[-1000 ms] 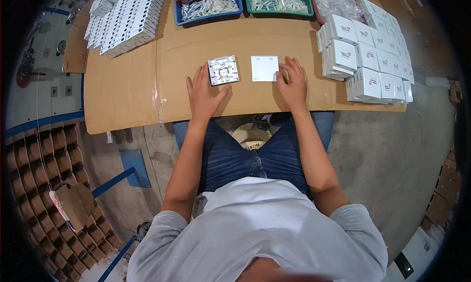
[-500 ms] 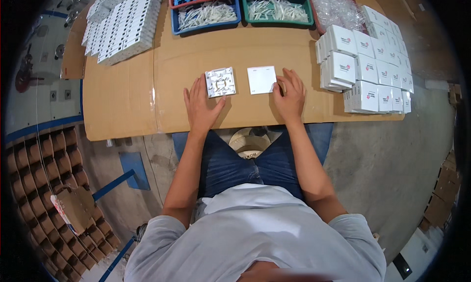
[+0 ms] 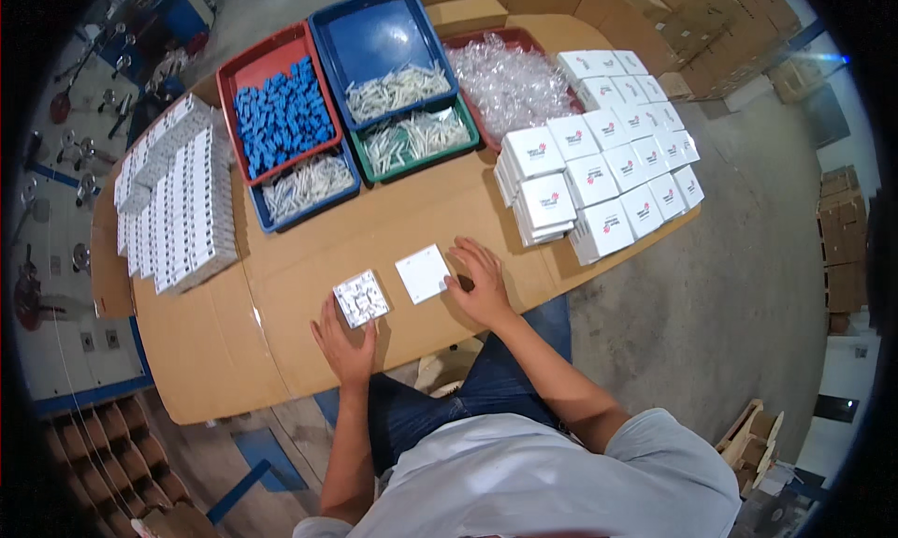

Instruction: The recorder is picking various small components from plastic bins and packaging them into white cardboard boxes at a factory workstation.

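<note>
A square white plastic housing [image 3: 361,298] lies on the cardboard table top, its moulded inner side facing up. My left hand [image 3: 344,342] rests at its near left corner with the fingers spread. To the right lies a flat white square cover plate [image 3: 423,274], its smooth side up and small marks near its corners. My right hand [image 3: 480,283] is beside the plate's right edge, thumb at the lower right corner, fingers apart and curved. Neither hand grips anything. A narrow gap separates the housing from the plate.
Behind stand a red tray [image 3: 224,70] of blue parts, blue [image 3: 369,33] and green [image 3: 474,136] trays of pale slim pieces, and a red tray [image 3: 528,38] of clear plastic parts. Stacked white housings [image 3: 178,201] stand left, white printed boxes [image 3: 599,178] right. The table edge [image 3: 309,390] is near me.
The view has tilted and turned, so the trays show more fully and the table sits lower and slanted. Both hands stay beside the same housing and plate.
</note>
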{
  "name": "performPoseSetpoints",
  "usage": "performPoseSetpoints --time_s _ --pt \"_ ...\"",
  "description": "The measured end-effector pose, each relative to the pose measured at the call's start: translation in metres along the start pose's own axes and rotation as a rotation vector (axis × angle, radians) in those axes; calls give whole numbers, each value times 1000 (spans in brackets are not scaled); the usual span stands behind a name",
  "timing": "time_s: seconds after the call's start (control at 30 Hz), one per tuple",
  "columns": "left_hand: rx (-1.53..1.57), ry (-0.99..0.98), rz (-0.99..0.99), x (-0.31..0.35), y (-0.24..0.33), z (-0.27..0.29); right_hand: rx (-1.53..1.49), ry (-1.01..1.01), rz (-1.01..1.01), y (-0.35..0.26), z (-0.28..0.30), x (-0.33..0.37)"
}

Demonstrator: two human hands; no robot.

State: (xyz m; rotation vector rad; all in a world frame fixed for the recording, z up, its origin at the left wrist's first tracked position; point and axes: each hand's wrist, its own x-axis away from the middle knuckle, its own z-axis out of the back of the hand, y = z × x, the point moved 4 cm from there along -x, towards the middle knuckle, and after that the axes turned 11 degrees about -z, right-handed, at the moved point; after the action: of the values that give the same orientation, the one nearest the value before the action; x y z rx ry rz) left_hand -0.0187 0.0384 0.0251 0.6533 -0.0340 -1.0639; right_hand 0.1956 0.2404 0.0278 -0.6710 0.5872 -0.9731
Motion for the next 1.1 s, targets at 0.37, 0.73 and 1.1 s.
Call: performPoseSetpoints --time_s 0.37,0.73,1.1 --pt "-53 -24 -12 -3 -1 5 -28 -205 69 -63 113 -235" --pt "-2 -57 33 -9 3 5 567 -94 -92 111 101 -502" --pt "-23 -79 45 -12 3 6 498 2 -137 138 103 -523"
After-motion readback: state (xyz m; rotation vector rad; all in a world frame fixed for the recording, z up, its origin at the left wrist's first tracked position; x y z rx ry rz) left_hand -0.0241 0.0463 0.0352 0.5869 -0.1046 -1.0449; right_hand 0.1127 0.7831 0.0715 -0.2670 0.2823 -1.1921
